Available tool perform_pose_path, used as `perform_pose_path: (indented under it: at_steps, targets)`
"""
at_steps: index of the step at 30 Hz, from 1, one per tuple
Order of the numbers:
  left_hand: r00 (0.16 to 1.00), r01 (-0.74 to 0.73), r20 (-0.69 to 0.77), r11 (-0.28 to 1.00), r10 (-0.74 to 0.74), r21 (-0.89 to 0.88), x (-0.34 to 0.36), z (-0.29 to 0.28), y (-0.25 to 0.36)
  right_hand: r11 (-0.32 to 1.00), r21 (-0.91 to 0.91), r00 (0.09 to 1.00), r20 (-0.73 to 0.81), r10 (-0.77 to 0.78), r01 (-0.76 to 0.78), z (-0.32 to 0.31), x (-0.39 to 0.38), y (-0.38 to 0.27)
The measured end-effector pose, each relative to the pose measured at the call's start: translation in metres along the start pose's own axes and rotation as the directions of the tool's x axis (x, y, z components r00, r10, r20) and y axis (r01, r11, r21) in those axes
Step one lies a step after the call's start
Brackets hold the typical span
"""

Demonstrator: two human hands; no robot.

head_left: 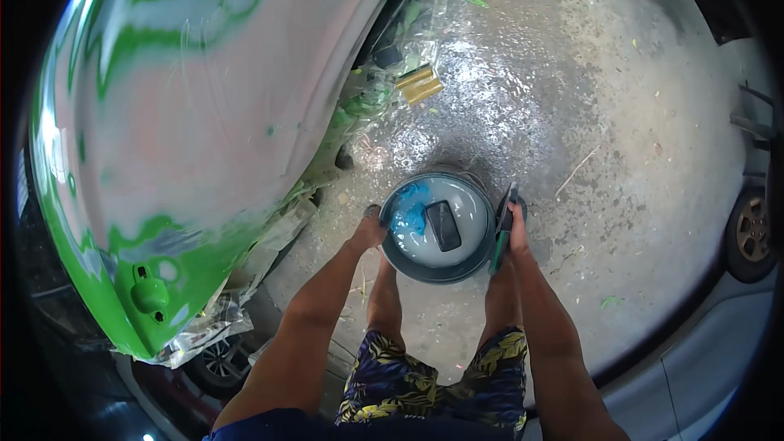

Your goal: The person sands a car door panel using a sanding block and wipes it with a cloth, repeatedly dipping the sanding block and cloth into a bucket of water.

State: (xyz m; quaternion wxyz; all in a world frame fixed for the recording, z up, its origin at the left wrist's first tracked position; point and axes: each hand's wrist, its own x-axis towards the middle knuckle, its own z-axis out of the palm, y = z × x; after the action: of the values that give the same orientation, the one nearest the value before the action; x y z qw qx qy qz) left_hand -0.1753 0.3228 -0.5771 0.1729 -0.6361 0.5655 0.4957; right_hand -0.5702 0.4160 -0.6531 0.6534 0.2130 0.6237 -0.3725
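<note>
A round grey bucket (pixel 406 265) is in front of my legs, with cloudy whitish water in it. A black rectangular block (pixel 443 226) shows at the water's surface, and a crumpled blue piece, cloth or plastic (pixel 411 217), lies along the left inside. My left hand (pixel 370 231) is closed on the bucket's left rim. On the other side, my right hand (pixel 518 233) is wrapped round a green and black hand tool (pixel 503 237) held upright against the bucket's right rim. The tool's exact kind is unclear, and most of that hand's fingers are hidden.
On the left stands a large car body panel (pixel 237 73), sanded in pale patches among green paint. Plastic sheeting (pixel 359 106) and a yellow-brown block (pixel 419 85) lie along its lower edge. The concrete floor (pixel 572 114) looks wet. A grey car (pixel 719 343) stands at right.
</note>
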Motion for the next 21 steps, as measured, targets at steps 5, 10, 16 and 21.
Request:
perform_pose_path:
  at_steps: [5,10,16,21]
  targets:
    - [0.997,-0.082,-0.012,0.996,0.081,-0.037,0.054,0.0,0.048,0.973,-0.092,0.977,0.047,-0.209,0.213,0.004,-0.008,-0.087]
    - [0.981,-0.175,-0.096,0.984,0.172,-0.028,0.124,-0.003,0.112,0.938,-0.112,0.944,0.064,-0.324,0.329,0.031,-0.014,-0.175]
    - [0.996,0.015,0.092,0.984,0.001,-0.176,0.152,-0.053,0.239,0.96,-0.07,0.96,0.092,-0.266,0.273,0.018,-0.014,-0.248]
    - [0.785,-0.314,-0.503,0.932,0.361,0.179,0.086,-0.026,0.27,0.639,-0.542,0.726,-0.075,-0.683,0.546,0.029,-0.046,-0.222]
